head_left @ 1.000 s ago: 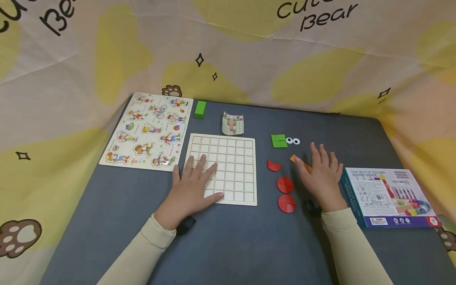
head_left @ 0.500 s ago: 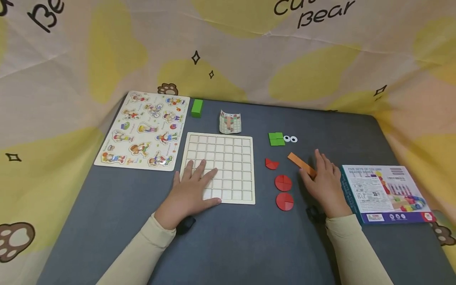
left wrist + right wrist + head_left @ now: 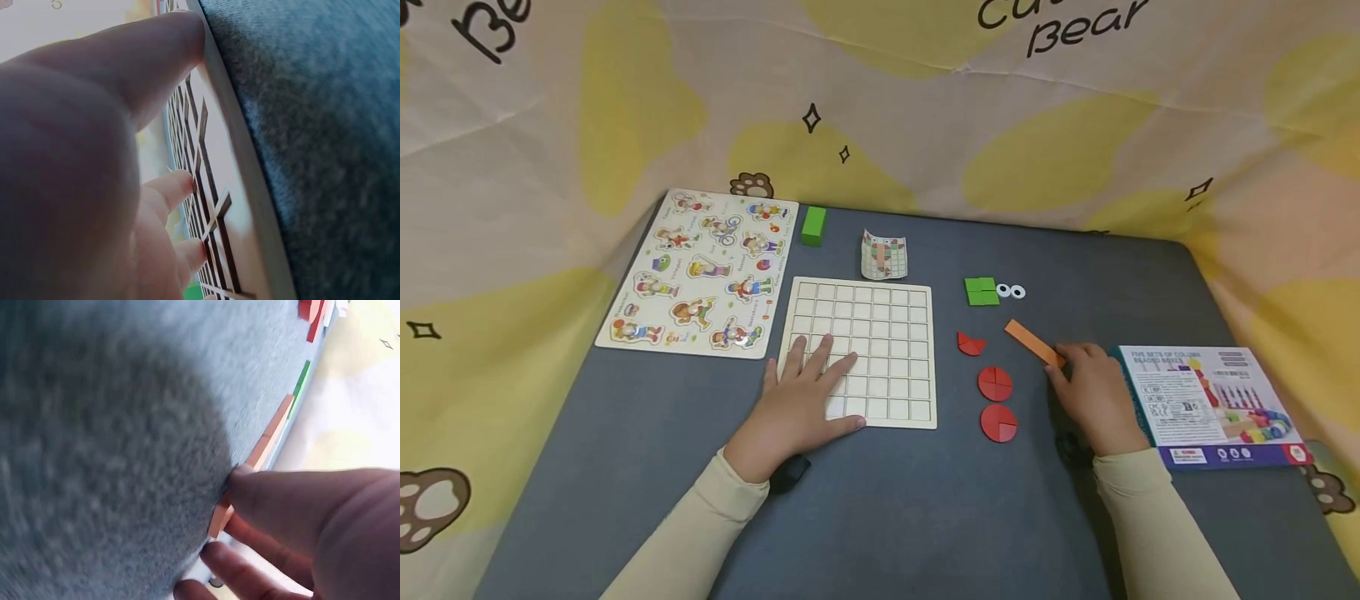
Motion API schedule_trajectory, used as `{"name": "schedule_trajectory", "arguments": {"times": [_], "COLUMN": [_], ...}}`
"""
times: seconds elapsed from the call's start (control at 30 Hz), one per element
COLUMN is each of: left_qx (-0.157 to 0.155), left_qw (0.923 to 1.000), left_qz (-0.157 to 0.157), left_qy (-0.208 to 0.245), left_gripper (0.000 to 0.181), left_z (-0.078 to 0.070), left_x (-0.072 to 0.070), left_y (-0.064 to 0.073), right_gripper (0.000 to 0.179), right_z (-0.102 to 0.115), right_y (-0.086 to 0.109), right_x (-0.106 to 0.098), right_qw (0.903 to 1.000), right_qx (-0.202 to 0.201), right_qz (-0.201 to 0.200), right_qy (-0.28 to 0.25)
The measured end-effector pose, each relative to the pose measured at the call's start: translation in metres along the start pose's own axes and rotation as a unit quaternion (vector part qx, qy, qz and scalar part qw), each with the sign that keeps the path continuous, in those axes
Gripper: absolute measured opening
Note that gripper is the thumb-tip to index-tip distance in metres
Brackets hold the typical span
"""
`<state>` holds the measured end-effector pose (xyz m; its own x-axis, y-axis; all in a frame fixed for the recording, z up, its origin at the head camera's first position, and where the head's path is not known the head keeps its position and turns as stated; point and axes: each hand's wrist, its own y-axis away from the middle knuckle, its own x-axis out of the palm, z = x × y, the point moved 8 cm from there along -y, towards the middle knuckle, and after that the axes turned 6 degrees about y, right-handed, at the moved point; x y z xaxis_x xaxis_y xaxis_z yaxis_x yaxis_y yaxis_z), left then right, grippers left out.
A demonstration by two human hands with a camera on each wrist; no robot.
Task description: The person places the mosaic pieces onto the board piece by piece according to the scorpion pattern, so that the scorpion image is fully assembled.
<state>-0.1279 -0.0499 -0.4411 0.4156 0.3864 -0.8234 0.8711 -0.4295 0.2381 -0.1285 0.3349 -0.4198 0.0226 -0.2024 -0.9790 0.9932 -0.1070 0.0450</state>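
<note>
My left hand lies with spread, straight fingers over the lower left of a pale wooden grid board. In the left wrist view its thumb rests at the board's raised rim. My right hand pinches the near end of a flat orange strip between thumb and index finger. Seen from the right wrist, the thumb presses one side of the strip and a finger is behind it; the far end angles away, and a seam crosses it.
Right of the board lie two red discs made of pieces, a smaller red piece group, green tiles and two eye pieces. A box stands close beside my right hand. Behind are a picture board, green block and pattern card.
My right hand has come down and slightly right from above the orange strip, its fingers curling in to pinch the near end. The left hand stays on the board.
</note>
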Motion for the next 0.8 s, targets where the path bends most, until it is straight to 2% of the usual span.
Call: {"name": "schedule_trajectory", "arguments": {"times": [0.1,0.37,0.67,0.8], "left_qx": [0.0,0.001,0.006,0.008], "left_qw": [1.0,1.0,0.9998,0.9997], "left_qz": [-0.001,-0.003,-0.012,-0.018], "left_qy": [0.003,0.006,0.014,0.016], "left_gripper": [0.091,0.091,0.091,0.09], "left_z": [0.0,0.001,0.001,0.002], "left_x": [0.0,0.0,0.001,0.001], "left_y": [0.0,0.0,0.0,0.002], "right_gripper": [0.033,0.02,0.017,0.019], "right_z": [0.0,0.005,0.0,0.01], "right_y": [0.0,-0.003,-0.01,-0.013], "right_x": [-0.004,-0.014,-0.014,-0.022], "right_qw": [0.9999,0.9985,0.9983,0.9961], "right_qx": [-0.005,-0.035,-0.054,-0.073], "right_qz": [-0.012,-0.031,-0.02,-0.048], "right_qy": [0.009,0.027,0.004,-0.014]}}
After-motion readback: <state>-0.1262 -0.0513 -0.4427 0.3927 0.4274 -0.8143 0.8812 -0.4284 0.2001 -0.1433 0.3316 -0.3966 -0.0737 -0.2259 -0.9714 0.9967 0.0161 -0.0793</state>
